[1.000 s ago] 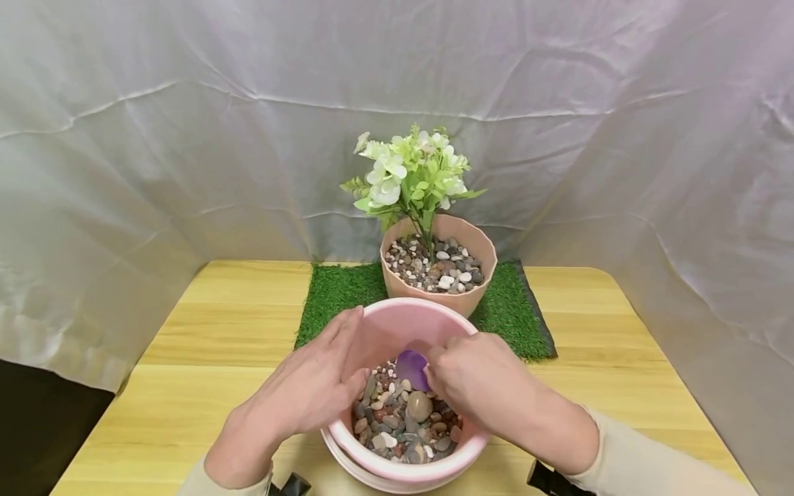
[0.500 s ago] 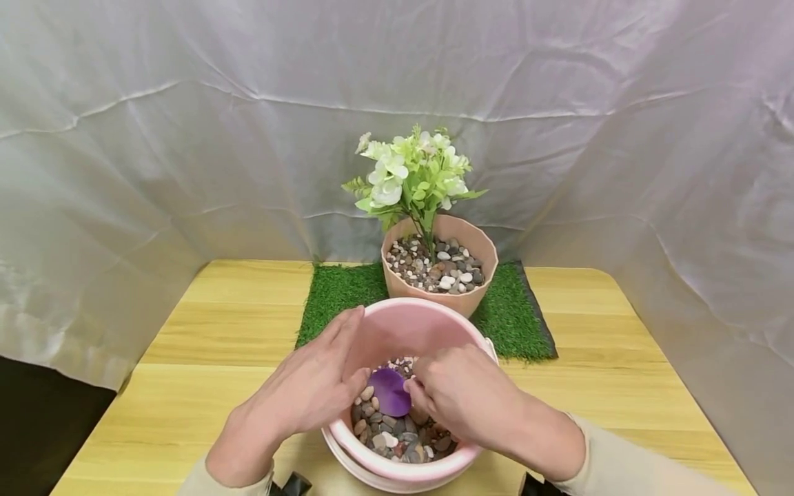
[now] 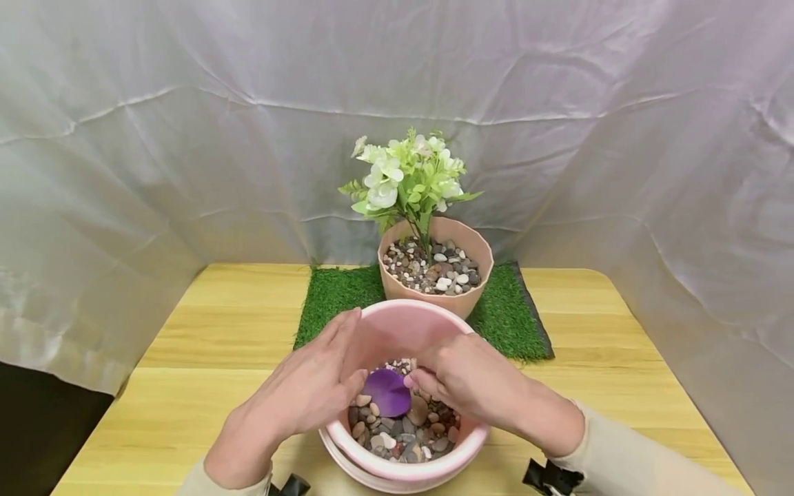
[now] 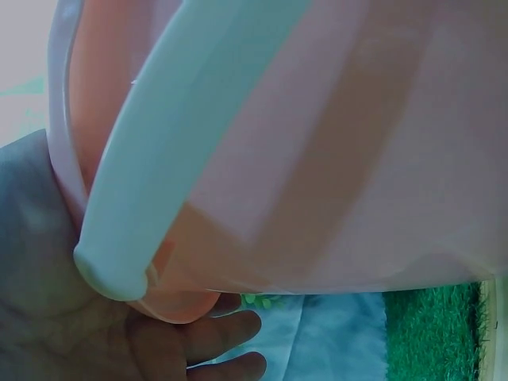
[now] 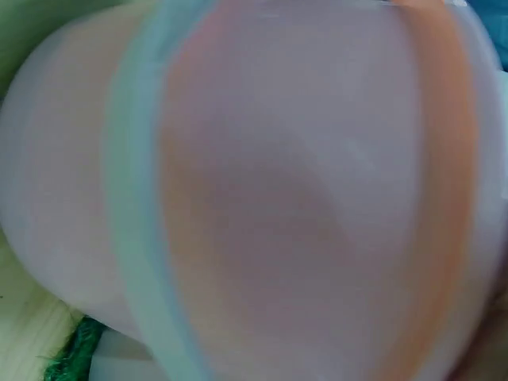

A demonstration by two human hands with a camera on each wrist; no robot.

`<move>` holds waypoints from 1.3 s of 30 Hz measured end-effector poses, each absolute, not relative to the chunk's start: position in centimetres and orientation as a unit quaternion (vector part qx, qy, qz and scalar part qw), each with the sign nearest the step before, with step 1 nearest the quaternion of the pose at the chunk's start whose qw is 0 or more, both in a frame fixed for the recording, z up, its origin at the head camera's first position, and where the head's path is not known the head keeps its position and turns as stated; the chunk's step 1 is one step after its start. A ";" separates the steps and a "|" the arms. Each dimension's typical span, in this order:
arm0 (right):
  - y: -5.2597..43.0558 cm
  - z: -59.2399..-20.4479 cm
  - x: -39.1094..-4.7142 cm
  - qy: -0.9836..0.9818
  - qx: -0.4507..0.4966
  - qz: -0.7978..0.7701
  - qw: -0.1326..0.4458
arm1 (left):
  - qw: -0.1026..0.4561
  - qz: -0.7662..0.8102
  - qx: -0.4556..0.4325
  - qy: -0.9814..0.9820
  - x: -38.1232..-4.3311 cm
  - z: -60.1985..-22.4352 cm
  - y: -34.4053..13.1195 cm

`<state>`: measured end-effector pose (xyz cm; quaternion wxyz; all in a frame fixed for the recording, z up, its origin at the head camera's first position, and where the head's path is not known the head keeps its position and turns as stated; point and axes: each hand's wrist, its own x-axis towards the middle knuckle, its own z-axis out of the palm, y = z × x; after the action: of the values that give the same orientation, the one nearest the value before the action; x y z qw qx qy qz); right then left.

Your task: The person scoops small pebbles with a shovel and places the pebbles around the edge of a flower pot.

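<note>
A pink bucket (image 3: 406,470) with stones of mixed sizes (image 3: 397,441) inside stands at the table's front. My left hand (image 3: 304,389) holds its left rim, thumb on the inner side; in the left wrist view the palm lies beside the bucket's pale carrying handle (image 4: 175,151). Inside the bucket, my right hand (image 3: 474,375) grips a purple scoop (image 3: 387,393), whose handle is hidden in the curled fingers. The rounded purple blade lies among the stones, left of a large tan stone (image 3: 418,410). The right wrist view is mostly filled by the bucket's outer wall (image 5: 302,175), blurred.
Behind the bucket, a peach flowerpot (image 3: 391,286) with pebbles and a white-flowered plant (image 3: 412,176) stands on a green turf mat (image 3: 511,317). Wood-grain table (image 3: 217,386) extends to both sides. Grey cloth (image 3: 260,151) hangs around the back and sides.
My right hand has carried the scoop leftward and toward me across the stones, from the bucket's far side. The left hand keeps its place on the rim.
</note>
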<state>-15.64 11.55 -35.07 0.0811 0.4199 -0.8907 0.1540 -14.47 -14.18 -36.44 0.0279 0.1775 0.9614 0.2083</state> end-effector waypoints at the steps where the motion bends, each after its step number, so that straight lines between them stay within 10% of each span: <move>1: 11.6 -35.1 -15.6 -0.894 0.414 0.153 0.082 | 0.028 0.208 0.178 0.961 -14.5 -36.5 -14.2; 16: 11.6 -34.6 -15.7 -0.902 0.387 0.069 0.180 | 0.023 0.215 0.182 0.959 -14.5 -36.5 -14.1; 39: 11.5 -34.0 -18.6 -0.884 0.453 0.115 -0.009 | 0.034 0.214 0.174 0.960 -14.5 -36.5 -14.3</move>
<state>-18.56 11.48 -34.04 -0.0089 0.4526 -0.8842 0.1154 -14.55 -14.30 -36.47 0.0340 0.1744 0.9605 0.2143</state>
